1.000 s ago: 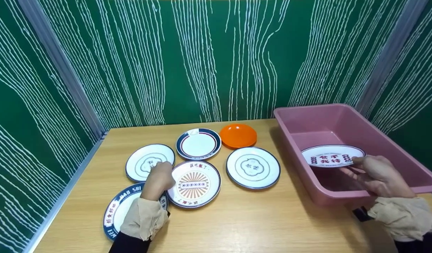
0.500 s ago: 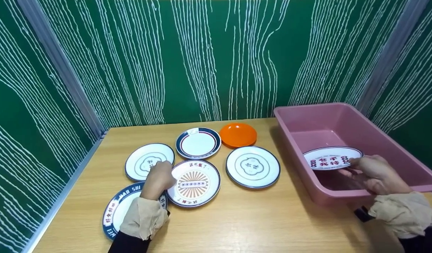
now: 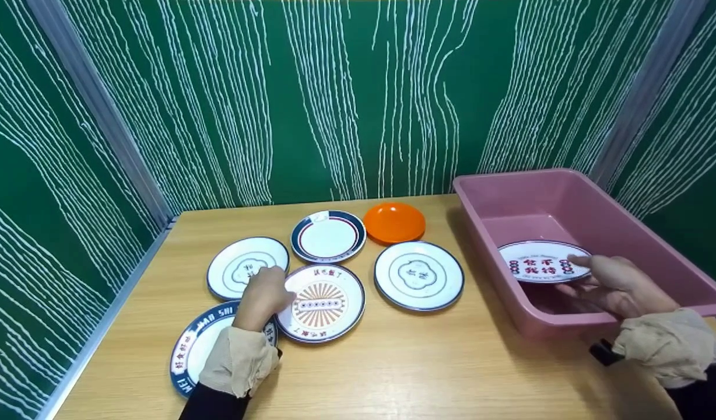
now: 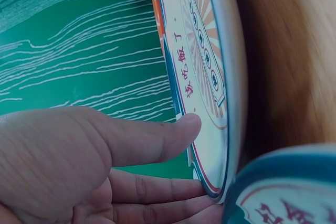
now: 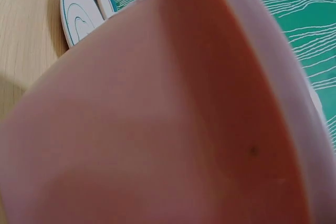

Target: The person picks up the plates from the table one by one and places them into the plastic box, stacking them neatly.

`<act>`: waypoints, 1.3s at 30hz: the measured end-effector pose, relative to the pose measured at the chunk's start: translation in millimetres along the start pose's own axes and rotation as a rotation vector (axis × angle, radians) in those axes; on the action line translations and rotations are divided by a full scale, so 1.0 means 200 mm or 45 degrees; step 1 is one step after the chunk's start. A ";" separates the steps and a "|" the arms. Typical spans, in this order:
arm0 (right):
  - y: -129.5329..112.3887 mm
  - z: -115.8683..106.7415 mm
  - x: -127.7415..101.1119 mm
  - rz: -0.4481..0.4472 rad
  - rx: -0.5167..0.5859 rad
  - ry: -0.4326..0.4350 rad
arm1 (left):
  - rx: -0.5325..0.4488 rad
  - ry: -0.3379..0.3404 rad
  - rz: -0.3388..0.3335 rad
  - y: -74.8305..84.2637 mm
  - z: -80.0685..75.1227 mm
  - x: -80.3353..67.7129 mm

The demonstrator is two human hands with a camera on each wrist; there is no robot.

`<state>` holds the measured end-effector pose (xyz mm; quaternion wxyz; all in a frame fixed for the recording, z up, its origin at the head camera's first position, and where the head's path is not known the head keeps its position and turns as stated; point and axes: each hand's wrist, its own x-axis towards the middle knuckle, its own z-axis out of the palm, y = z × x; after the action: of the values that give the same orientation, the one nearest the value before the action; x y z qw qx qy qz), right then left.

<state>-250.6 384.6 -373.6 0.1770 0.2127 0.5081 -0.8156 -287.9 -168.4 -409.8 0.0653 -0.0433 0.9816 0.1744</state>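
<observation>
In the head view my right hand [image 3: 623, 286] grips the right end of a white oval-looking plate [image 3: 544, 262] with red characters, thumb on top. That plate is tilted inside the pink tub [image 3: 504, 291], near its left wall. At the left, my left hand [image 3: 266, 297] is at the edge of a white plate with an orange sunburst [image 3: 329, 306]. The left wrist view shows the left thumb [image 4: 157, 137] over this plate's rim and the fingers at its edge, pinching it. The right wrist view is filled by the tub's outer wall [image 5: 121, 119], and the right hand is hidden there.
Around the sunburst plate lie a blue-rimmed plate [image 3: 186, 350], two white plates with cloud patterns [image 3: 227, 268] [image 3: 419, 289], a dark-banded plate [image 3: 329, 239] and an orange plate [image 3: 395, 223]. Green walls with white lines enclose the wooden table [image 3: 439, 361].
The red-lettered plate and my right hand have shifted slightly left inside the tub. My left hand stays at the sunburst plate, its thumb showing a little more over the rim.
</observation>
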 end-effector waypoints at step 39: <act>-0.02 -0.02 -0.01 -0.017 -0.342 0.012 | 0.085 -0.093 -0.025 0.02 -0.01 0.00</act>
<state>-249.7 390.7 -371.8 0.1959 0.1876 0.6149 -0.7405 -288.5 -166.3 -406.6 0.1043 -0.0444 0.9833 0.1423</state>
